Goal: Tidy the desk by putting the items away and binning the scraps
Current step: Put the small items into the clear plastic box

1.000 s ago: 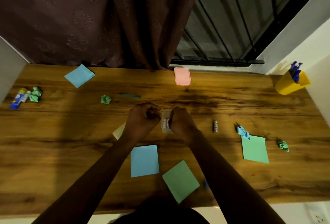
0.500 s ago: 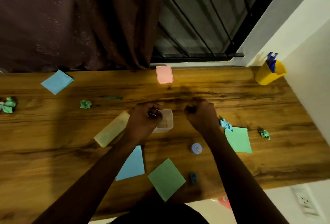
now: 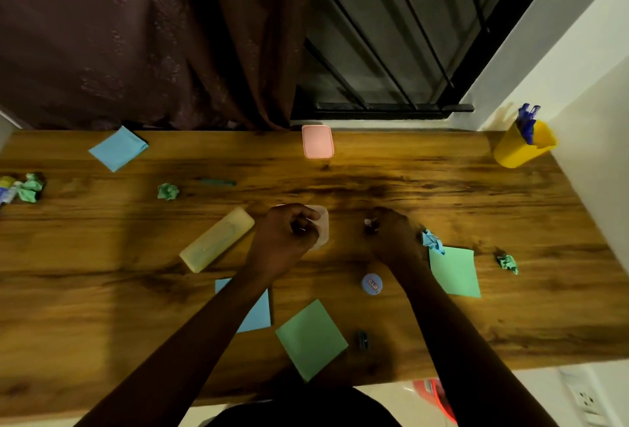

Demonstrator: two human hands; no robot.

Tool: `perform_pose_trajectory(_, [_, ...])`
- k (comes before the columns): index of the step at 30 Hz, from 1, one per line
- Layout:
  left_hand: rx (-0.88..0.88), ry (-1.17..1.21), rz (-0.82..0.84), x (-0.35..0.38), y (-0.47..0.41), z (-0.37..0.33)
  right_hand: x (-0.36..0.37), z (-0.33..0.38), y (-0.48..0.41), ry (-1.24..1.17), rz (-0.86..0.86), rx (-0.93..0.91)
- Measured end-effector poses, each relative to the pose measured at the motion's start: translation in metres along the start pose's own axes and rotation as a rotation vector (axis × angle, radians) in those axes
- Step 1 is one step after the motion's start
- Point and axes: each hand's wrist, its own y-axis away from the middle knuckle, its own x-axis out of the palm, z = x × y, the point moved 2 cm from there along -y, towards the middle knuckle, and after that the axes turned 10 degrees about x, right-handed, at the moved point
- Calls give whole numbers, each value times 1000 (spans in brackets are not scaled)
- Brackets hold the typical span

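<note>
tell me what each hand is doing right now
Left hand: fingers curled at the clear container; grip cannot be told.
Right hand: pinching a small pale object.

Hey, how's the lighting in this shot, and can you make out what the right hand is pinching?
Head view: dim, warm light, with a dark shadow pooled on the desk near its middle. Head view: wide-angle stretch slants the wall at right. Head view: the right hand has its grip on a small pale thing, too dark and soft to identify.
</note>
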Motion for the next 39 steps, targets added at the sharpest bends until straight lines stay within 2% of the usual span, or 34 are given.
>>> perform_pose_trajectory(3, [-61, 12, -80, -13, 1, 6, -11, 26, 11, -254, -9, -29])
perform_pose_trajectory(5, [-83, 72, -144, -25, 2, 10, -16, 46, 19, -393, 47, -33])
perform_pose_trajectory(8, [-81, 110, -190, -43, 3, 15, -10, 76, 30, -450, 127, -96])
perform_pose_trajectory(11, [-72, 94, -196, -54, 3, 20, 5, 102, 44, -313, 187, -141])
perform_pose_trajectory(14, [-71, 66, -193, -60, 5, 26, 25, 121, 50, -69, 131, -190])
perform_pose_trajectory(19, [-95, 90, -190, -65, 8, 30, 41, 136, 48, 191, 75, -171])
perform_pose_trajectory(24, [-75, 77, -168, -71, 13, 34, 41, 143, 42, 250, 91, -105])
perform_pose_trajectory(34, [-97, 45, -240, -99, 26, 36, 47, 143, 37, 320, 86, -118])
perform_pose_trajectory(39, [-139, 85, -293, -122, 39, 45, 45, 153, 39, 242, 74, -149])
